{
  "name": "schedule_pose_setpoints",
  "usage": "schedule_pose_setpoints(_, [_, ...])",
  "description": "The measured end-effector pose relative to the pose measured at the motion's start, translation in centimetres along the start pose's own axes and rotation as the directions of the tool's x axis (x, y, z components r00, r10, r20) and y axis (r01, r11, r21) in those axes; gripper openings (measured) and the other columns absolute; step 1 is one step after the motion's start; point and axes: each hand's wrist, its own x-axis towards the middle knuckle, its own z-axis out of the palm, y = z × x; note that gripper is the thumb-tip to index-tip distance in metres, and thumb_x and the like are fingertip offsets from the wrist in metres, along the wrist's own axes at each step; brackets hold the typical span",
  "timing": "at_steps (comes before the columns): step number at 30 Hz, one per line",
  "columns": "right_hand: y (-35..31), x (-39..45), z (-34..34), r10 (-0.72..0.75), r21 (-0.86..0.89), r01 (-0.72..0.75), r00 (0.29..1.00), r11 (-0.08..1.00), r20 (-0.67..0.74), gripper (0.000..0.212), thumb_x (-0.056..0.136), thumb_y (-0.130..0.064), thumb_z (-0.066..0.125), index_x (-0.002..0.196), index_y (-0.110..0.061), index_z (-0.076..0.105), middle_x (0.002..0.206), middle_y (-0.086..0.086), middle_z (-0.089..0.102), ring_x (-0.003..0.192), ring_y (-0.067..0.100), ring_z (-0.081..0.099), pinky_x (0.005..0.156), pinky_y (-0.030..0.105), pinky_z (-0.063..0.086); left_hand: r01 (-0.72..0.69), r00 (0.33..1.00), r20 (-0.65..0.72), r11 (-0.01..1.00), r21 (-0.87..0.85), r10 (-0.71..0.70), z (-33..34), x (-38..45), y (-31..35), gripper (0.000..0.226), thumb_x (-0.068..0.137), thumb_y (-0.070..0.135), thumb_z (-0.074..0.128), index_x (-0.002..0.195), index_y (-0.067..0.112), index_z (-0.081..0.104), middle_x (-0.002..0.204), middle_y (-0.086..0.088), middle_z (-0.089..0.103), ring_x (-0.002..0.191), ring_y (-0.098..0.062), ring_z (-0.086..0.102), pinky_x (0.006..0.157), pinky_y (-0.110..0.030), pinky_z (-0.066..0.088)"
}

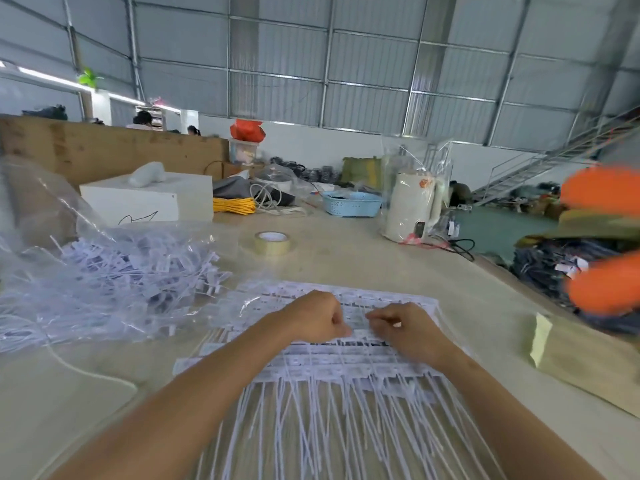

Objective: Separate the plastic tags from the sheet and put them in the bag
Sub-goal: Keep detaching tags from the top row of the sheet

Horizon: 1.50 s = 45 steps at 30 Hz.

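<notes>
Dozens of thin white tails fan toward the viewer from the sheet (332, 362) of plastic tags (349, 372), which lies flat on the bench (381, 268). They look feather-light, springy and a bit slick, so the tails would likely whip and tangle if pulled. The better hold is probably the flat printed head, close to the strip joining it to the others, with the sheet pinned beside it. Both hands work mid-sheet, just beside each other. The left hand (313, 315) is curled, its grip pinched together on a tag head at the thumb tip. The right hand (403, 329) is curled too, fingertips nipping the sheet next to it; exactly what they hold is too small to tell. Farther left, the clear bag (69, 244) lies open-mouthed, heaped with loose tags. Beyond sits a tape roll (272, 241).
</notes>
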Motion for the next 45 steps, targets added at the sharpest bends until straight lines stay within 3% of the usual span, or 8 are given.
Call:
schedule_pose_setpoints(4, [0.0,-0.8,0.2,-0.046,-0.024,0.047,0.997,0.999,0.057,0.023,0.092,-0.011,0.056,0.088,0.010,0.066,0.084,0.032,0.060,0.075,0.040,0.055,0.069,0.035,0.043,-0.005,1.000,-0.024,0.993,-0.116,0.003,0.7,0.6,0.3,0.029,0.086,0.040,0.065,0.083,0.011,0.066,0.073,0.005,0.056,0.072,-0.014,0.053,0.066,-0.025,0.040])
schedule_pose_setpoints(7, [-0.3,-0.9,0.2,-0.093,-0.013,0.094,0.994,0.996,0.057,0.027,0.085,0.000,0.057,0.059,-0.003,0.052,0.062,0.018,0.041,0.056,0.023,0.036,0.059,0.030,0.034,-0.013,0.998,-0.058,0.986,-0.167,0.003,1.3,0.8,0.2,0.029,0.090,0.032,0.061,0.074,0.008,0.059,0.070,-0.009,0.051,0.065,-0.020,0.047,0.060,-0.026,0.034])
schedule_pose_setpoints(11, [-0.7,-1.1,-0.1,-0.017,0.113,0.018,1.000,0.993,-0.008,0.015,0.084,-0.004,0.063,0.079,-0.017,0.059,0.074,-0.003,0.054,0.067,0.010,0.049,0.059,0.009,0.038,-0.013,0.993,-0.115,0.965,-0.263,-0.018,0.9,0.6,0.3,0.026,0.091,0.034,0.059,0.077,0.013,0.058,0.072,-0.003,0.055,0.063,-0.014,0.049,0.057,-0.025,0.038])
schedule_pose_setpoints(20, [-1.6,-2.3,-1.7,0.074,0.657,-0.139,0.989,0.741,0.126,0.015,0.086,0.007,0.058,0.076,-0.004,0.057,0.055,0.005,0.056,0.046,0.014,0.051,0.043,0.022,0.038,-0.069,0.990,-0.142,0.873,-0.482,-0.001,0.1,-0.3,2.5,0.051,0.095,0.024,0.055,0.049,0.013,0.037,0.048,-0.001,0.038,0.031,-0.001,0.033,0.037,-0.012,0.026])
schedule_pose_setpoints(24, [-2.0,-2.7,-1.9,0.034,0.638,-0.068,0.997,0.767,0.066,0.010,0.083,0.008,0.062,0.076,0.001,0.060,0.048,0.005,0.056,0.041,0.013,0.052,0.041,0.022,0.043,0.001,0.993,-0.098,0.813,-0.582,-0.071,0.2,-0.2,3.0,0.039,0.093,0.026,0.057,0.063,0.003,0.063,0.053,0.002,0.055,0.052,-0.011,0.047,0.049,-0.018,0.032])
schedule_pose_setpoints(28, [-2.4,-2.7,-1.5,-0.006,0.568,0.017,1.000,0.823,-0.022,0.008,0.079,0.010,0.065,0.076,0.004,0.062,0.050,0.013,0.056,0.040,0.017,0.056,0.040,0.023,0.045,0.022,0.993,-0.069,0.740,-0.672,-0.092,0.2,-0.3,2.6,0.028,0.091,0.022,0.060,0.064,0.016,0.063,0.052,0.010,0.059,0.040,0.004,0.048,0.041,-0.011,0.035])
schedule_pose_setpoints(35, [-2.6,-2.3,-0.9,-0.022,0.423,0.118,0.974,0.898,-0.226,0.019,0.080,0.008,0.064,0.064,-0.003,0.064,0.048,0.011,0.057,0.038,0.024,0.058,0.035,0.022,0.040,0.111,0.990,0.029,0.654,-0.748,-0.135,-0.2,-0.9,2.8,0.034,0.087,0.023,0.061,0.055,0.017,0.054,0.041,0.008,0.038,0.042,-0.010,0.031,0.046,-0.020,0.023])
schedule_pose_setpoints(45, [-1.0,-1.9,-3.2,0.286,0.630,-0.053,0.918,0.775,-0.275,0.015,0.085,0.004,0.057,0.072,0.001,0.063,0.054,0.008,0.054,0.033,0.013,0.046,0.033,0.017,0.027,0.009,1.000,0.012,0.713,-0.702,-0.001,-0.5,-1.2,2.8,0.057,0.092,0.025,0.058,0.035,0.024,0.048,0.040,0.012,0.037,0.038,-0.005,0.032,0.046,-0.020,0.027])
